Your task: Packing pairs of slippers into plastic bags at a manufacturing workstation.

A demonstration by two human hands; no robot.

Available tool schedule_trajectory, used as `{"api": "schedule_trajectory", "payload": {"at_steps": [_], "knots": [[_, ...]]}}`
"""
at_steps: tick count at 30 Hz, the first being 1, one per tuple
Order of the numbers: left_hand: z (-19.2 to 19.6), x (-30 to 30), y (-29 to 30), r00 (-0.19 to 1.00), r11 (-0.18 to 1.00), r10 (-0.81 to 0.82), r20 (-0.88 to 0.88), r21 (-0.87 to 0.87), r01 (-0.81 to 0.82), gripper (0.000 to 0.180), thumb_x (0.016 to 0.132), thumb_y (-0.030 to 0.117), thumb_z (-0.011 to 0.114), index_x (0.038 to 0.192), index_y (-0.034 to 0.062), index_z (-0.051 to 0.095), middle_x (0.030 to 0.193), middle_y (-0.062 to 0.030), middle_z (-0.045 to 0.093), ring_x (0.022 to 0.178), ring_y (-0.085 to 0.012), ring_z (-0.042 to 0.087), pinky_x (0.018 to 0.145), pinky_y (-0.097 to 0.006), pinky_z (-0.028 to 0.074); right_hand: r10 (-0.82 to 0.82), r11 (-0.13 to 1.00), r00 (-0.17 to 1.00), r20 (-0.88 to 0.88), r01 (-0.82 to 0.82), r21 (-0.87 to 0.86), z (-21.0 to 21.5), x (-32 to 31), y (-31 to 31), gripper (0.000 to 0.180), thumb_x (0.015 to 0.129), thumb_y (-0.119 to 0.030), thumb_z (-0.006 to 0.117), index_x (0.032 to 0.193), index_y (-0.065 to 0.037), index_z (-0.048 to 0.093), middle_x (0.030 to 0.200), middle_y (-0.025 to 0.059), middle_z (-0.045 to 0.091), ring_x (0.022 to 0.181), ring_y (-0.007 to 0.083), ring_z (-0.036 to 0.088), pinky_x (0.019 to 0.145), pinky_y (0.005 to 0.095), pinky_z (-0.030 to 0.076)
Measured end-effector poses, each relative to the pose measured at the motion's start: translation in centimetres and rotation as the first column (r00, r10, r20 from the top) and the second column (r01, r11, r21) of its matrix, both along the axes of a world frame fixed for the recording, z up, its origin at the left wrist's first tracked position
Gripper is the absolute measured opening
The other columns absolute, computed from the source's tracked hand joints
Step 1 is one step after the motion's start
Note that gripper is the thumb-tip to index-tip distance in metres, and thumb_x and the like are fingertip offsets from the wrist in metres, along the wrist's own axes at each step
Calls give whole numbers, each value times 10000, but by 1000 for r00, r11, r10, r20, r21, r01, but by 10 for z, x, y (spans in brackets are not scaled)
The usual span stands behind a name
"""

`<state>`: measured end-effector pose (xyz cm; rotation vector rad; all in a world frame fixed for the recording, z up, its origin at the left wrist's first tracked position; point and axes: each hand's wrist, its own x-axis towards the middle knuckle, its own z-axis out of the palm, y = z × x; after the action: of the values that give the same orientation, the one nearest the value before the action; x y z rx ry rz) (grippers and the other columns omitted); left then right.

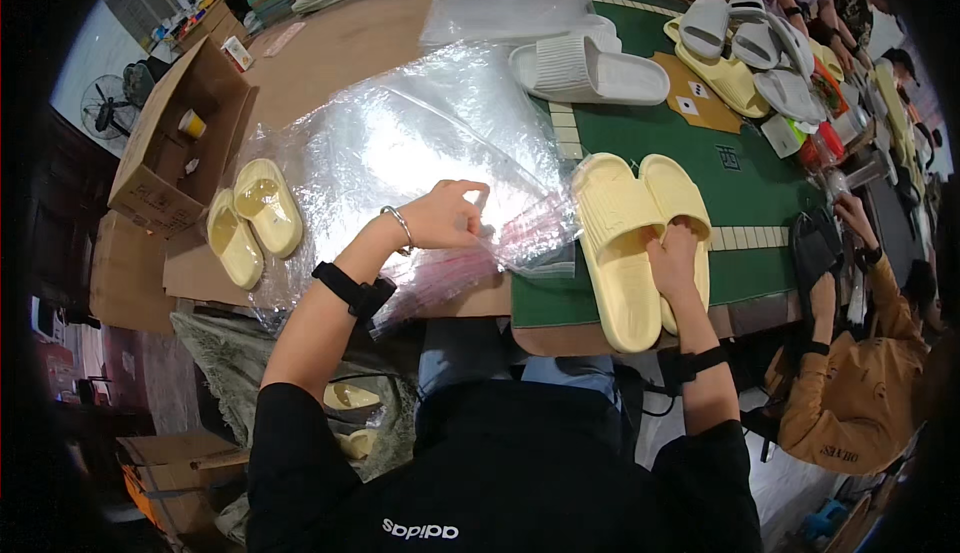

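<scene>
My left hand (450, 215) rests on the bags (420, 153) spread on the table (340, 43). Right of them, my right hand (675, 258) lies on two slippers (635, 243) on the mat (720, 153). Another pair (250, 221) lies left of the bags, with a box (170, 143) behind it.

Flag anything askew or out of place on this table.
Nothing looks damaged or spilled. The right hand rests on a neat yellow slipper pair; the left hand pinches a crinkled clear plastic bag. Another bagged yellow pair overhangs the table edge.
</scene>
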<state>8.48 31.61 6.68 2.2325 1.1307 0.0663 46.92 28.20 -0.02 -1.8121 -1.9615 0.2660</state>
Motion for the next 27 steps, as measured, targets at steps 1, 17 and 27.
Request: {"api": "schedule_trajectory", "payload": {"at_steps": [1,17,27], "knots": [[5,4,-3,999,1000,8,-52,10,-8,481,637,357,771,1070,191,643,1434,-231,290,1300,-456,278,1067,-489,278,-6,1000,1000,-9,6,4,-2,0,0,245,763,-191,575,814,47,542,893,210,533,949,371,472,877,479,319],[6,21,4,973,932,132,189,-359,-57,543,982,468,203,1411,174,357,1482,-152,259,1397,-316,149,1132,-395,151,-13,995,800,-600,73,75,0,17,-8,255,783,-31,519,1016,71,533,1045,203,505,987,352,489,900,402,375],[6,34,0,889,858,299,346,-505,-92,579,945,509,329,1405,160,378,1490,-147,242,1400,-352,100,1126,-466,69,463,859,886,-14,-445,253,99,-37,-104,563,782,-164,688,1268,-7,450,1294,138,431,1117,261,525,902,374,449]]}}
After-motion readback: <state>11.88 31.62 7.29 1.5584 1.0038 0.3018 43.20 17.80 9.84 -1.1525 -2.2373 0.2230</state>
